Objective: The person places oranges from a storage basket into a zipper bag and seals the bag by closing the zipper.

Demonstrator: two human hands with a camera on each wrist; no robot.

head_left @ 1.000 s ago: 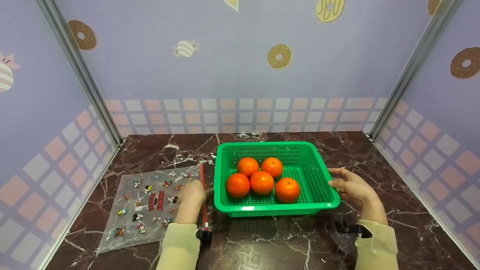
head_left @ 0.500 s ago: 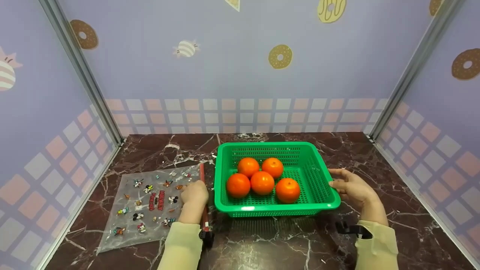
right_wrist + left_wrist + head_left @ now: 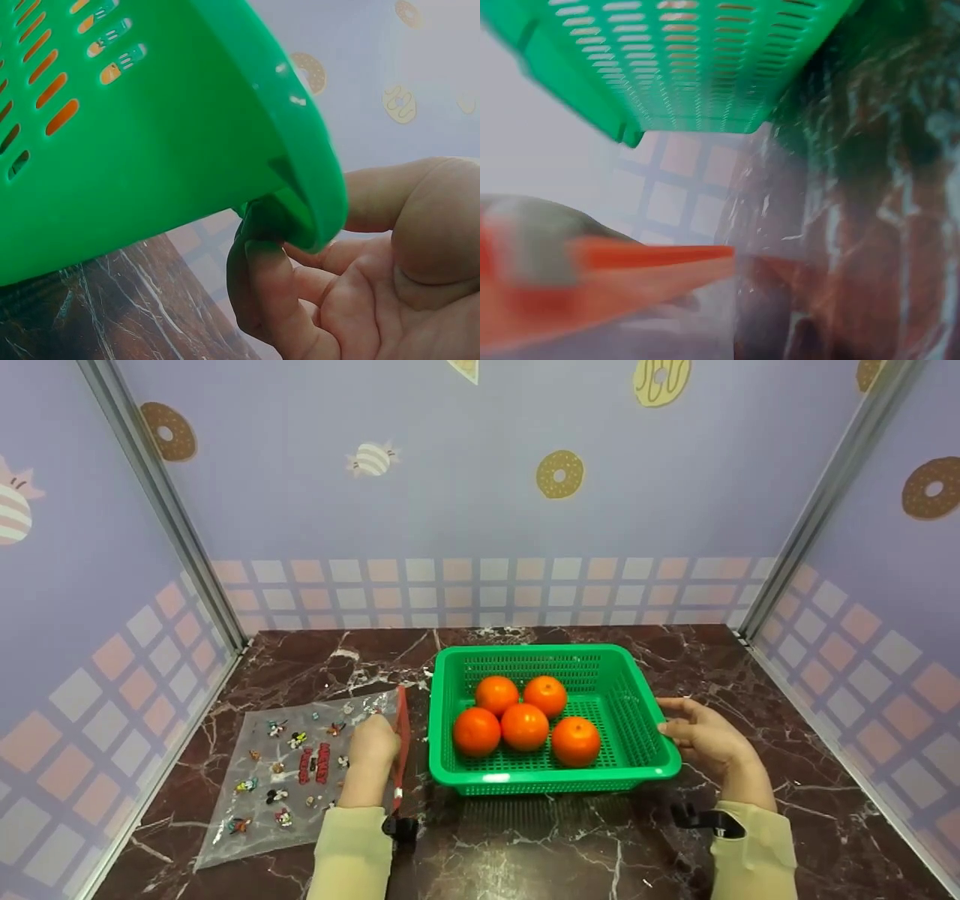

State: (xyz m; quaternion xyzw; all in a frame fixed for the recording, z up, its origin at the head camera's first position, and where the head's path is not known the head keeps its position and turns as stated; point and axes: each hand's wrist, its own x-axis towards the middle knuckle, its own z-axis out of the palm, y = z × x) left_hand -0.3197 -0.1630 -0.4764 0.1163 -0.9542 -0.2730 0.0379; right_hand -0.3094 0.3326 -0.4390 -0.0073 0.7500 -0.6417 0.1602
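A clear zip bag point(image 3: 251, 750) with small cartoon figures and red lettering lies flat at the left in the head view. My left hand point(image 3: 371, 750) grips its edge beside the red zip strip point(image 3: 401, 727), which bends and lifts slightly there. The red strip point(image 3: 652, 281) and its pale slider point(image 3: 540, 255) are blurred in the left wrist view. A green plastic basket point(image 3: 555, 778) stands right of the bag. My right hand point(image 3: 709, 735) holds the basket's right rim, fingers curled beneath it in the right wrist view and thumb at the rim.
Several oranges point(image 3: 525, 727) lie inside the basket, mostly toward its left. A dark marbled tabletop point(image 3: 540, 847) carries everything. Patterned walls point(image 3: 480, 510) close off the back and both sides.
My left hand shifted slightly right, then back left, drawing the zip strip with it so the strip now bends. Basket, oranges and right hand have stayed in place.
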